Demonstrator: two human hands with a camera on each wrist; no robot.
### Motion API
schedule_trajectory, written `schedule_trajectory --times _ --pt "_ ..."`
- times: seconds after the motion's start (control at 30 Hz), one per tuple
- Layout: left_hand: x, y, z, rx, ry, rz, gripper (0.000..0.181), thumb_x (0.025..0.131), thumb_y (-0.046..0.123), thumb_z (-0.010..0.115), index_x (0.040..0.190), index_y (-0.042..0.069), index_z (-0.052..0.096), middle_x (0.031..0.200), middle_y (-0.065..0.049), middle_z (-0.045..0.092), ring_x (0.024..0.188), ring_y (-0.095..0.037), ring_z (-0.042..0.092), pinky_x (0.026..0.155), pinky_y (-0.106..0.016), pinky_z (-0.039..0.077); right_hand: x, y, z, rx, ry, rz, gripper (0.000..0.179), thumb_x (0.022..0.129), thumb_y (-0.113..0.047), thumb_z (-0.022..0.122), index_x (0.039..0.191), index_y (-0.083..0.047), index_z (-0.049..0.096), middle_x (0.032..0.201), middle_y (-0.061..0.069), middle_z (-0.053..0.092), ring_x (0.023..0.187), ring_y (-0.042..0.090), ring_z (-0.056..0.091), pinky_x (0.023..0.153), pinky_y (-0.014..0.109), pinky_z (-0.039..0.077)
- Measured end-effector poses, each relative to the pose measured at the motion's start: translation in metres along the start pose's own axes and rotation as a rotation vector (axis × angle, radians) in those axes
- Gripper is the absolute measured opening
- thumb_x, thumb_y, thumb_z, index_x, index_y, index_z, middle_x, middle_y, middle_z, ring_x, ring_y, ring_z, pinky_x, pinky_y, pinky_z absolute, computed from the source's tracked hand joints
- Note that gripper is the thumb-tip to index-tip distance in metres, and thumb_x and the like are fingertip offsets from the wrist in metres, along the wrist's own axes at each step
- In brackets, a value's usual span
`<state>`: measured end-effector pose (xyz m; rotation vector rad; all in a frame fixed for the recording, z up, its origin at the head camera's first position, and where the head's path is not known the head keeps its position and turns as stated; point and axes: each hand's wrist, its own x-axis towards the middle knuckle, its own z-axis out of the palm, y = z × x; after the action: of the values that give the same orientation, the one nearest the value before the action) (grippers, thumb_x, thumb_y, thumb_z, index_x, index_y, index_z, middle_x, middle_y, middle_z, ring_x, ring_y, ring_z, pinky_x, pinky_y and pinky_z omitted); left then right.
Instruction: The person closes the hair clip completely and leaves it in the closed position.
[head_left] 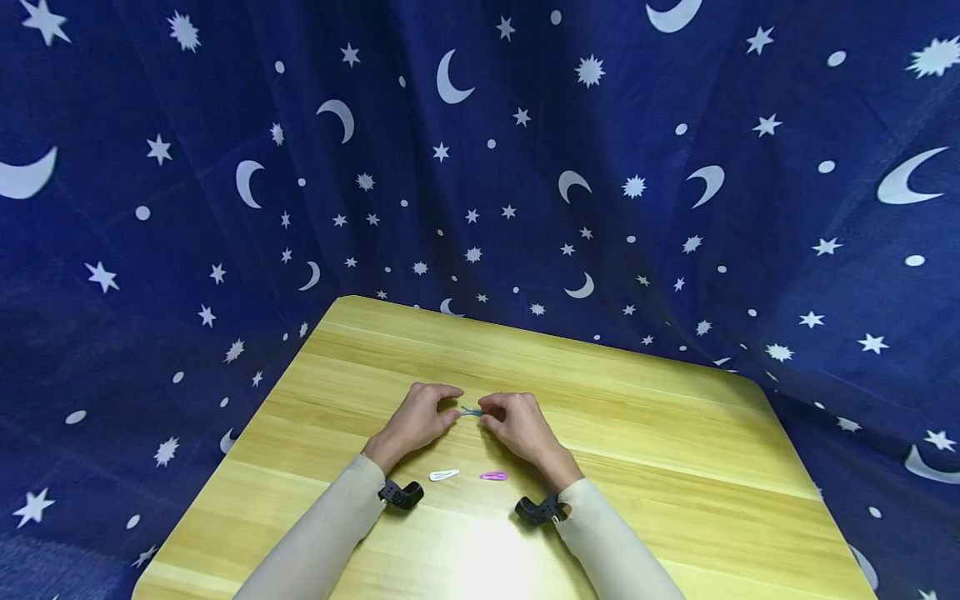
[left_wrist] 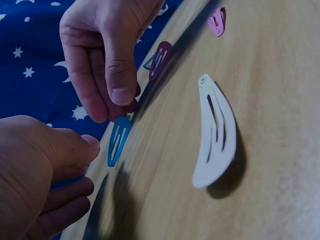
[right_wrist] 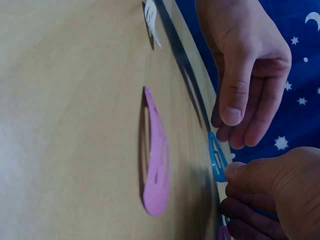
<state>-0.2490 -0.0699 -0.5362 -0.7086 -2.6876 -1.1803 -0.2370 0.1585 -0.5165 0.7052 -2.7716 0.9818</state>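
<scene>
A blue snap hair clip [head_left: 471,412] is pinched between the thumb and fingertips of my right hand [head_left: 521,425]. In the right wrist view the blue clip [right_wrist: 217,157] sticks out from the thumb tip toward the other hand. My left hand [head_left: 418,421] faces it with fingers loosely bent; its thumb and fingers [left_wrist: 75,147] are close to the clip's free end, with a small gap showing. Nearer my body, a white snap clip [head_left: 444,475] and a pink one [head_left: 493,476] lie side by side on the table.
Beside the right hand, a purplish clip [left_wrist: 160,60] lies with a bluish one [left_wrist: 148,62] partly behind it. The wooden table [head_left: 637,417] ends at a dark blue curtain [head_left: 525,150] with moons and stars. Both wrists carry black camera mounts [head_left: 402,496].
</scene>
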Motion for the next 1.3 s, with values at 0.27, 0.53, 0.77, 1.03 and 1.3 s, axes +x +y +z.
schedule_trajectory --times 0.27,0.53,0.77,1.03,1.3 --pt "0.005 -0.003 0.007 0.009 -0.028 0.017 0.033 0.097 0.006 0.083 0.129 0.002 0.078 0.129 -0.014 0.08 0.124 -0.031 0.075 0.108 -0.044 0.061 0.003 0.003 0.003 -0.019 -0.034 0.009 0.021 0.095 -0.007 0.084 0.116 -0.005 0.083 0.103 0.005 0.085 0.092 0.016 0.08 0.084 0.034 0.066" --pt "0.008 -0.005 0.01 0.051 -0.049 0.024 0.03 0.097 0.007 0.083 0.127 0.004 0.08 0.125 -0.012 0.081 0.121 -0.03 0.076 0.107 -0.045 0.061 0.008 0.002 0.005 -0.022 -0.032 -0.005 0.018 0.094 -0.005 0.085 0.113 -0.004 0.084 0.102 0.006 0.084 0.09 0.017 0.079 0.082 0.033 0.065" --pt "0.007 -0.007 0.014 0.103 -0.058 0.047 0.025 0.096 0.008 0.084 0.121 0.007 0.083 0.119 -0.01 0.083 0.118 -0.029 0.075 0.106 -0.046 0.061 0.01 0.002 0.007 -0.024 -0.019 -0.003 0.01 0.095 -0.003 0.083 0.103 -0.008 0.084 0.093 0.002 0.083 0.083 0.014 0.078 0.075 0.026 0.063" --pt "0.008 -0.007 0.015 0.102 -0.051 0.05 0.019 0.096 0.006 0.084 0.114 0.01 0.086 0.113 -0.005 0.084 0.114 -0.026 0.075 0.102 -0.043 0.062 0.011 0.004 0.008 -0.017 -0.011 -0.017 0.01 0.095 -0.002 0.082 0.1 -0.01 0.084 0.091 0.001 0.083 0.082 0.013 0.077 0.073 0.024 0.062" --pt "0.008 -0.008 0.013 0.11 -0.052 0.095 0.016 0.097 0.007 0.083 0.112 0.01 0.086 0.11 -0.004 0.085 0.107 -0.02 0.078 0.096 -0.039 0.064 0.008 0.003 0.006 -0.017 -0.002 -0.024 0.011 0.095 -0.001 0.081 0.098 -0.012 0.084 0.093 0.002 0.083 0.083 0.013 0.077 0.074 0.025 0.061"
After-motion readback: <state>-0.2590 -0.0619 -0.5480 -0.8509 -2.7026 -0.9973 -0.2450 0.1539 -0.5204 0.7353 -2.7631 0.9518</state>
